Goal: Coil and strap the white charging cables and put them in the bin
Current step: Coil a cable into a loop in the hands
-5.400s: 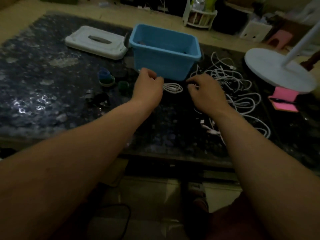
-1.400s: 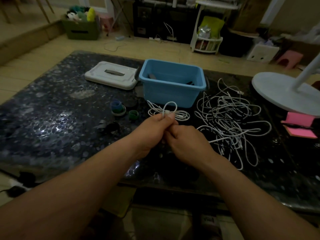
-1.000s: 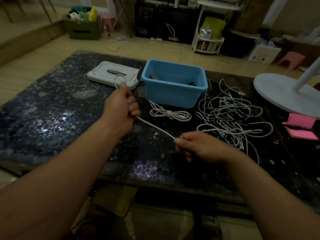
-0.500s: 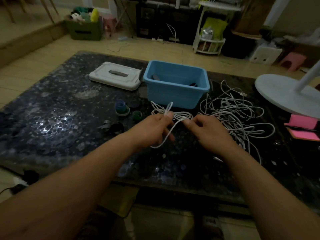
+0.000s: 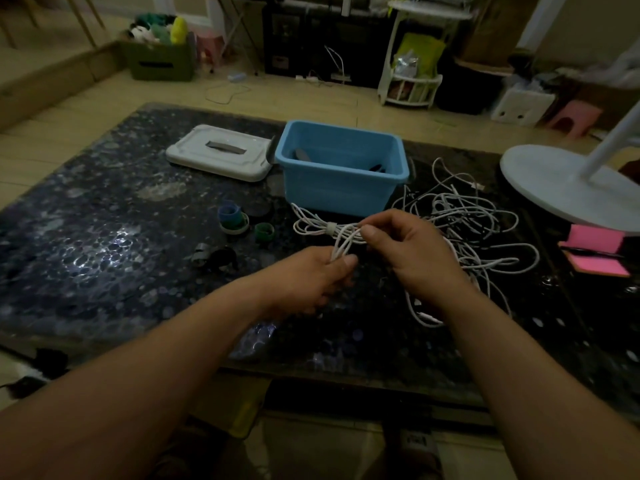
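A white charging cable runs in loops between my two hands over the dark table. My left hand grips the lower end of the loops. My right hand pinches their upper end between thumb and fingers. Just behind them a strapped white coil lies on the table in front of the blue bin. A tangled pile of loose white cables spreads to the right of the bin, partly hidden by my right hand.
The bin's white lid lies left of the bin. Strap rolls and a green roll sit left of the strapped coil, dark pieces nearer me. A white lamp base and pink notes stand at the right.
My hands stretched one cable wide apart, then came back together. The cable now hangs in several loops between them, my left hand lower and my right hand above it.
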